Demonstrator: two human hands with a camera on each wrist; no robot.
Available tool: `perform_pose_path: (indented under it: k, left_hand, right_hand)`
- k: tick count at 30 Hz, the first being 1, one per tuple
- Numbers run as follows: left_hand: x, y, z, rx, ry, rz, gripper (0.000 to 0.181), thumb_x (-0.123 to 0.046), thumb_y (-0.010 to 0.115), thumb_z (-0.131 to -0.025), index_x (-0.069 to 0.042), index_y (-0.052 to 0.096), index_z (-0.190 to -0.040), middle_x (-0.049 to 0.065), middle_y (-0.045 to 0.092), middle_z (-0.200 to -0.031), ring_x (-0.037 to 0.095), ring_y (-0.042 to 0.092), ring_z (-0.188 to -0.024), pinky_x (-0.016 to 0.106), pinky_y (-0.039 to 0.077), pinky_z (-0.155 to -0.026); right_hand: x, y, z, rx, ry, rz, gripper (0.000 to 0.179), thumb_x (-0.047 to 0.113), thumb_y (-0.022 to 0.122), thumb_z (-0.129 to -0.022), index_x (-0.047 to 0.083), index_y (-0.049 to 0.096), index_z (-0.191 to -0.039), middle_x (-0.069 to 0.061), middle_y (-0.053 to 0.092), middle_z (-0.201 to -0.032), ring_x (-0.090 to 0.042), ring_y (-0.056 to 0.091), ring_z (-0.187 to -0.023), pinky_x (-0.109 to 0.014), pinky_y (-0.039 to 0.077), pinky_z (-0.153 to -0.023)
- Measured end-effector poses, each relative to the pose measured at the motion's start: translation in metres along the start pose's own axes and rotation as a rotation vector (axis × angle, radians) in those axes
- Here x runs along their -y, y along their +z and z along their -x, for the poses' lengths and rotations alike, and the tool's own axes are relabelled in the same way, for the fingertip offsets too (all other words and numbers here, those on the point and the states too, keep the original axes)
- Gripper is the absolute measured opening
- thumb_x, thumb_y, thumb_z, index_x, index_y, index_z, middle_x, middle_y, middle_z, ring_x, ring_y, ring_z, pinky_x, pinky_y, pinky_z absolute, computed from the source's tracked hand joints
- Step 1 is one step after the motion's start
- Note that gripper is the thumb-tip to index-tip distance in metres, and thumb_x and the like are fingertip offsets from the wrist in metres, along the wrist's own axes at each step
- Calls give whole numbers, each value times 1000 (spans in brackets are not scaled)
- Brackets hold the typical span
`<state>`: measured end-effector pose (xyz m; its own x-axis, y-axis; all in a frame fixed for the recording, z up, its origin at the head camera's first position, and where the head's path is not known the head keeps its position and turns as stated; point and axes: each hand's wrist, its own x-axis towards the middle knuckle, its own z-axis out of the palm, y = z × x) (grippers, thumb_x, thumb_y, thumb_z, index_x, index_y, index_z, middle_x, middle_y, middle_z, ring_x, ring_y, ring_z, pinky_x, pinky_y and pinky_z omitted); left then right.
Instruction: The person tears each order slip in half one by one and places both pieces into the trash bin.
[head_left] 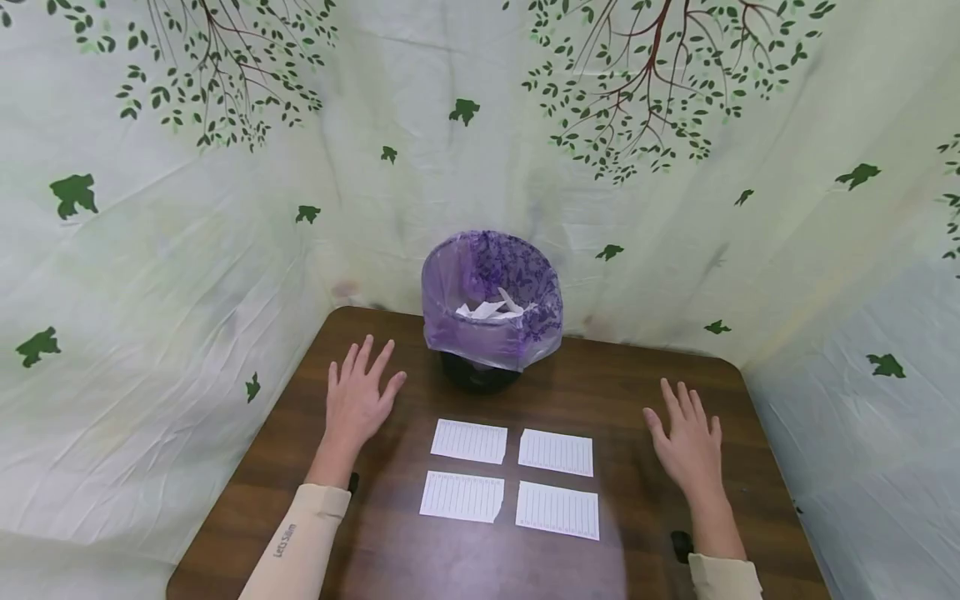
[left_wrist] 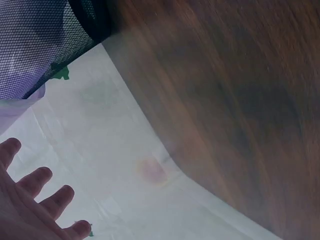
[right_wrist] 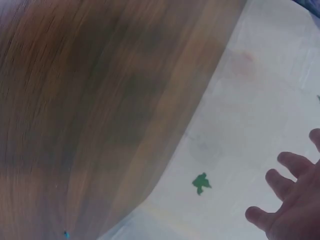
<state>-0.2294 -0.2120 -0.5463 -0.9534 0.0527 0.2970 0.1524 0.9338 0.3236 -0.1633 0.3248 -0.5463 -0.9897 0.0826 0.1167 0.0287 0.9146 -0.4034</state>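
Several white paper pieces with ruled columns lie on the table in two rows: a back left piece, a back right piece, a front left piece and a front right piece. Some have a torn or notched edge. To their left my left hand is spread with straight fingers, holding nothing. My right hand, fingers also extended, is to the right of the papers. Fingers of the left hand and the right hand show at the edges of their wrist views.
Behind the papers stands a black mesh bin lined with a purple bag, with white paper scraps inside. The brown wooden table backs onto a pale curtain printed with leaves, which also hangs along both sides.
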Motion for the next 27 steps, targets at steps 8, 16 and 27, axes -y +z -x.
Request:
perform_pose_path:
  k: [8,16,27]
  left_hand:
    - [-12,4,5,-13,-4,27,67,-60,46,-107,-28,37,-165,15,27,-176,45,24,-161,75,12,-127]
    - [-22,9,13,2,4,23,67,-60,47,-107,-29,38,-165,13,28,-176,44,25,-161,74,13,-127]
    - [-37,15,21,-31,37,19,63,-59,52,-106,-29,47,-160,13,41,-169,44,34,-156,73,22,-126]
  right_hand:
    - [14,6,-1,-21,-17,-20,73,59,36,-111,22,17,-172,-25,22,-174,-49,17,-161,-83,10,-119]
    - [29,8,1,-28,-21,-54,72,57,39,-111,21,22,-171,-24,23,-175,-48,18,-162,-81,10,-121]
    - [49,18,5,-52,-58,-79,69,52,46,-110,18,30,-168,-23,31,-172,-46,26,-160,-78,16,-123]
